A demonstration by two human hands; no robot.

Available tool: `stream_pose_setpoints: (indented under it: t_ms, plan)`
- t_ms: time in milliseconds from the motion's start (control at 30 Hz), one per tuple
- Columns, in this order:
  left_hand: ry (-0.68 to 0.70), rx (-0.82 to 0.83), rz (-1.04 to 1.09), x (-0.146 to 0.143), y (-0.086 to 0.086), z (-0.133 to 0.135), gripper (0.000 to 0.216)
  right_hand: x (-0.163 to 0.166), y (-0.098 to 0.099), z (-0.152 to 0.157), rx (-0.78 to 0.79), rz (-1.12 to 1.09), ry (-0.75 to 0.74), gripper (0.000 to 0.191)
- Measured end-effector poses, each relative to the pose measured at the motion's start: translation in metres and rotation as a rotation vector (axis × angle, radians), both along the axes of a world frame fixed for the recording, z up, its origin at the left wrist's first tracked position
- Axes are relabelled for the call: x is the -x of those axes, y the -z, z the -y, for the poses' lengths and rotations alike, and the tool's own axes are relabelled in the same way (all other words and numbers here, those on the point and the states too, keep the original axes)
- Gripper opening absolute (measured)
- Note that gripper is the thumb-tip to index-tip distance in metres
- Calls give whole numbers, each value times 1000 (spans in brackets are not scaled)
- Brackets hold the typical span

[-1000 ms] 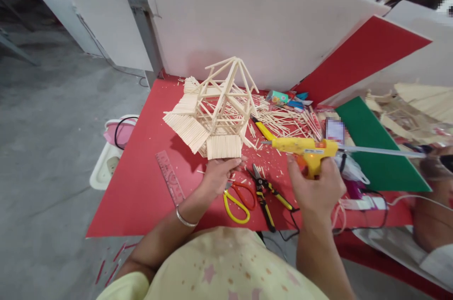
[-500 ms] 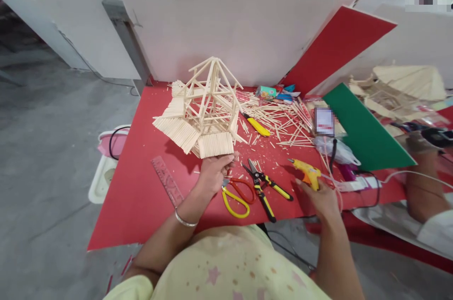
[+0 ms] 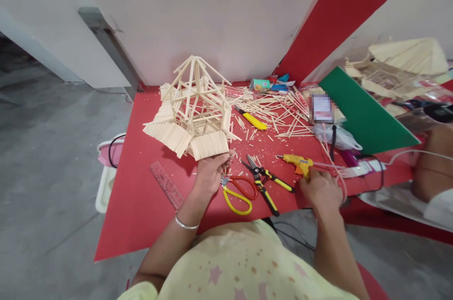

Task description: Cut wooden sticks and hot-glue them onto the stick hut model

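A pavilion-like model of thin wooden sticks (image 3: 198, 102) stands on the red tabletop, its open frame rising to a peak with stick panels flaring around the base. My left hand (image 3: 210, 175) is closed at the lower edge of the front panel (image 3: 211, 145); some fingers are hidden beneath it. On the right, my right hand (image 3: 321, 190) has curled fingers around the handle end of a yellow hot glue gun (image 3: 297, 163), whose nozzle points left. Its orange trigger shows uncovered. Between my hands lie red-and-yellow-handled scissors (image 3: 239, 195) and black-and-yellow cutters (image 3: 264, 184).
A clear ruler (image 3: 166, 185) lies left of my left hand. Behind are a yellow utility knife (image 3: 255, 120) and scattered sticks (image 3: 279, 109). A green board (image 3: 368, 111) leans at right, near a plastic bag (image 3: 336, 137), cords and another person's arm (image 3: 433, 163).
My right hand has drawn back toward the end of the glue gun's handle, and its fingers are more curled. My left hand stays at the front panel. The camera view has shifted slightly.
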State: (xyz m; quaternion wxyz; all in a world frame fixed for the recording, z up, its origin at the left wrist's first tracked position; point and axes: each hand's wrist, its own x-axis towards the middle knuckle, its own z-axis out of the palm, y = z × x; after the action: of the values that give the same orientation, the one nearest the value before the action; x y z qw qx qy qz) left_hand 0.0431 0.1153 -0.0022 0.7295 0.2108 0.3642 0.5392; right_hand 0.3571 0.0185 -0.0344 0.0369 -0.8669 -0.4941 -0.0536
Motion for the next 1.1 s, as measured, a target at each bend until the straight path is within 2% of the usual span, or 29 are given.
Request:
stream_pose_setpoints:
  t_ms: [100,200,300,467,633,900,1100]
  plan:
    - [4,3,-7,-1,2,0,21,24,-26,-10,-99,24,-114,40]
    - [11,3,-1,-1,8,-1,21,50,-45,-28,-183,-73,-289,40]
    - [23,0,-1,-1,13,-1,21,75,-52,-47,-191,-173,-416,39]
    - [30,4,-35,0,12,-2,19,105,-54,-65,-151,-302,-533,38]
    - [36,-1,-42,1,11,-2,18,113,-51,-76,-85,-343,-529,36]
    - [49,11,-28,1,14,-3,16,110,-33,-101,52,-202,-439,32]
    - [36,22,-23,1,13,-2,19,113,-33,-106,96,-171,-447,33]
